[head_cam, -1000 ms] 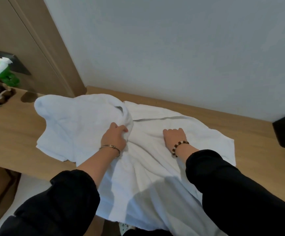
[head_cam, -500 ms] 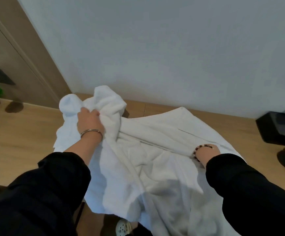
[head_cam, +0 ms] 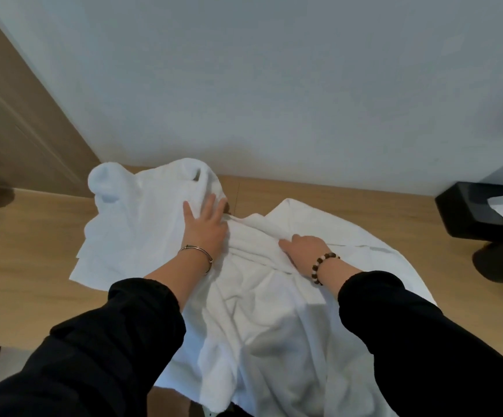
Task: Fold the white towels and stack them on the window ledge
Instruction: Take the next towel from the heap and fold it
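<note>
Two hands on one rumpled white towel (head_cam: 274, 311), spread over the wooden ledge (head_cam: 27, 236).
The left hand (head_cam: 206, 228) lay flat at the towel's 11 o'clock, fingers spread, pressing the cloth; the right hand (head_cam: 305, 251), toward 1 o'clock, curled over a raised fold, fingertips hidden, so I couldn't tell whether it pinched. The towel was creased, bunched into a roll at its 10 o'clock corner, its 6 o'clock end draped off the ledge. One black box (head_cam: 469, 212) sat at 3 o'clock.
</note>
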Motion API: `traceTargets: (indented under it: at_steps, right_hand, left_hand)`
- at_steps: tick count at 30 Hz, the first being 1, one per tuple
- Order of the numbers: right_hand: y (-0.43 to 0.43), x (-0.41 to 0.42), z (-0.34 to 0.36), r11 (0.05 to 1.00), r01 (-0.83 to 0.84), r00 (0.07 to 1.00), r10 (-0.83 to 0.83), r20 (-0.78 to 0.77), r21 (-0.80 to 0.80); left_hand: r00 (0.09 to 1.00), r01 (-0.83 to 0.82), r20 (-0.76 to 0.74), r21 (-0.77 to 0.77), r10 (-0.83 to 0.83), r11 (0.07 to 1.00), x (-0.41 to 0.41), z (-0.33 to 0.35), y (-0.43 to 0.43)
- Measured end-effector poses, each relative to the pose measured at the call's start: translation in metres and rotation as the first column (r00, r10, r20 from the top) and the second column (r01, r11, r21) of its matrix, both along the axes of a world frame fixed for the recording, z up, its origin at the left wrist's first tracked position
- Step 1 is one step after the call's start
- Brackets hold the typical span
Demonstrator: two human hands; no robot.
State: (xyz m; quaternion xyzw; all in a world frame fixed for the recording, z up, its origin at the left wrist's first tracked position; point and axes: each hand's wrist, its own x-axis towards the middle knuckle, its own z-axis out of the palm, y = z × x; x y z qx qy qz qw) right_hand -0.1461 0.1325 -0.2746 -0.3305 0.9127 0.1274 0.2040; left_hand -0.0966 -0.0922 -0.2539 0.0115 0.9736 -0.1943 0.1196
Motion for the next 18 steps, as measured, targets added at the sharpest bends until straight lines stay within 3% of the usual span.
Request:
traceTargets:
  at_steps: [2, 4, 6, 8, 10, 12, 15, 18]
  right_hand:
    - [0.01, -0.003, 0.008, 0.994, 0.103, 0.993, -0.101, -0.054, 0.039]
    - [0.025, -0.014, 0.014, 0.937, 0.345, 0.937, -0.342, -0.074, 0.044]
    - [0.044, -0.022, 0.017, 0.771, 0.637, 0.767, -0.635, -0.089, -0.007]
    - [0.063, -0.022, 0.019, 0.617, 0.786, 0.61, -0.783, -0.123, -0.031]
    - [0.079, -0.021, 0.018, 0.536, 0.844, 0.532, -0.833, -0.154, 0.016]
    - [0.091, -0.019, 0.017, 0.508, 0.855, 0.519, -0.832, -0.198, 0.106]
    - [0.099, -0.014, 0.012, 0.511, 0.842, 0.539, -0.811, -0.228, 0.174]
    - [0.082, -0.012, 0.009, 0.582, 0.805, 0.592, -0.774, -0.226, 0.117]
  left_hand:
    - [0.999, 0.005, -0.041, 0.035, -0.003, 0.999, 0.002, 0.002, 0.0]
    - [0.996, 0.035, -0.082, 0.083, -0.029, 0.996, -0.001, 0.005, 0.006]
    - [0.983, 0.123, -0.149, 0.111, -0.106, 0.986, -0.005, 0.007, 0.017]
    - [0.962, 0.163, -0.249, 0.184, -0.115, 0.969, -0.01, 0.016, 0.026]
    - [0.943, 0.174, -0.328, 0.328, -0.061, 0.928, -0.012, 0.024, 0.031]
    - [0.943, 0.096, -0.324, 0.469, 0.07, 0.878, -0.013, 0.027, 0.025]
    - [0.871, 0.046, -0.416, 0.599, 0.262, 0.799, -0.007, 0.034, 0.003]
    - [0.797, -0.058, -0.371, 0.739, 0.477, 0.671, 0.002, 0.038, -0.013]
